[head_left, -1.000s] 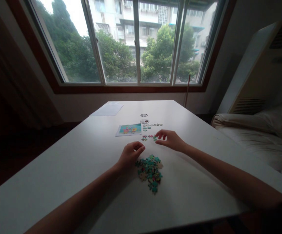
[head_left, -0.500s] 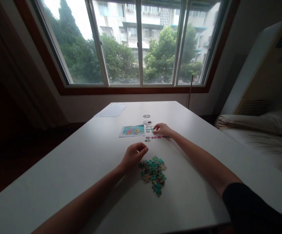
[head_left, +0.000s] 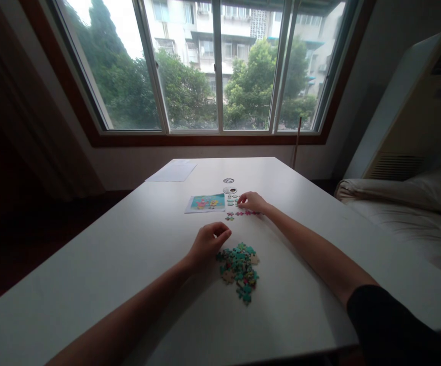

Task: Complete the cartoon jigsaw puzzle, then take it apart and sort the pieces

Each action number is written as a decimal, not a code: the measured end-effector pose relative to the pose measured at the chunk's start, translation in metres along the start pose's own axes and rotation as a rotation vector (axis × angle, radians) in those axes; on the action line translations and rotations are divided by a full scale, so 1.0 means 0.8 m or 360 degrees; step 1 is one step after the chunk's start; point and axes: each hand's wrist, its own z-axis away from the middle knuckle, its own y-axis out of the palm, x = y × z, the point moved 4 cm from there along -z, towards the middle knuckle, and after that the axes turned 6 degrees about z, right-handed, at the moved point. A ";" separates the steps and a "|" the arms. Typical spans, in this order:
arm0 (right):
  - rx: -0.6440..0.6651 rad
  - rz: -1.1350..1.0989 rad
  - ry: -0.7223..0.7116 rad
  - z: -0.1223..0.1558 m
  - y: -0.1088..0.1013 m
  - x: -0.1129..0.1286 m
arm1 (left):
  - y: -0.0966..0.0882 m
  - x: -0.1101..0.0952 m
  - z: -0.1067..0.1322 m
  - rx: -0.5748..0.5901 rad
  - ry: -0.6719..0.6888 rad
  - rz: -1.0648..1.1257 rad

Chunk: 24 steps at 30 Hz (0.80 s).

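My left hand [head_left: 209,241] is closed, thumb and forefinger tips together, just beyond the left edge of a loose heap of jigsaw puzzle pieces [head_left: 240,267]. Whatever those fingertips may hold is too small to make out. Farther off, my right hand [head_left: 253,202] reaches down with its fingers pinched at the end of a row of green puzzle pieces [head_left: 230,203]; a piece at the fingertips is mostly hidden. A row of pink pieces [head_left: 239,214] runs in front of that hand, partly under the wrist. Beside the rows lies a picture sheet [head_left: 207,203] with pink and yellow cartoon figures.
Two round flat discs [head_left: 229,190] lie beyond the rows on the white table [head_left: 129,244]. Paper sheets [head_left: 170,171] rest at its far left corner. A window stands behind the table, and a covered sofa [head_left: 399,213] is to the right.
My right hand has shifted very slightly left over the green row. The left hand keeps its pinch beside the heap. The view has tilted a little.
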 end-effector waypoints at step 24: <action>0.0676 -0.0241 -0.0601 0.181 -0.031 0.063 | 0.006 -0.003 0.003 -0.0004 0.0010 -0.0009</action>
